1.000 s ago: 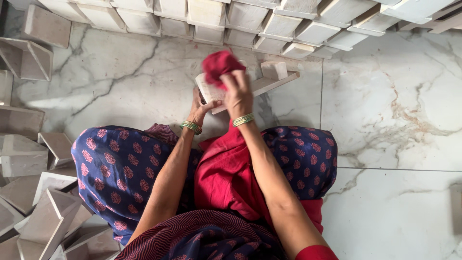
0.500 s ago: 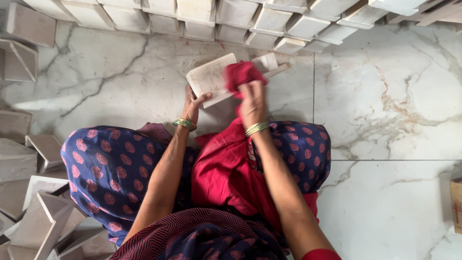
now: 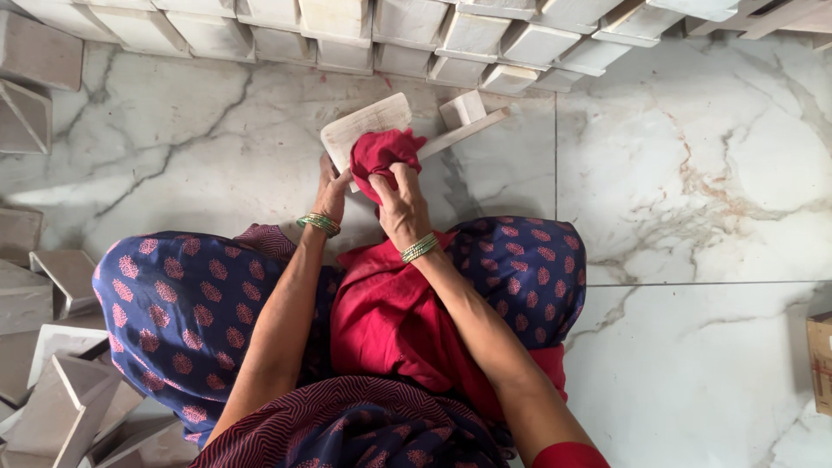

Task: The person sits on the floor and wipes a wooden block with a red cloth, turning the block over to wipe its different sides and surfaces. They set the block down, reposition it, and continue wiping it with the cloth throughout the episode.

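while left hand [image 3: 332,186] holds pale board [image 3: 364,126], right hand [image 3: 400,201] presses red cloth [image 3: 381,154]

Board and cloth, held at the hands

The flat pale board [image 3: 364,126], rectangular with rounded corners, tilts above the left hand [image 3: 332,186], which grips its lower edge. A bunched red cloth [image 3: 381,156] presses its right part, under the right hand [image 3: 400,204].

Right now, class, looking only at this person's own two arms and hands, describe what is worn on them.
Both forearms are bare, with no gloves. The left hand has a stack of thin green and gold bangles at the wrist. The right hand has a similar stack of green and gold bangles. A red sleeve edge shows on the right upper arm.
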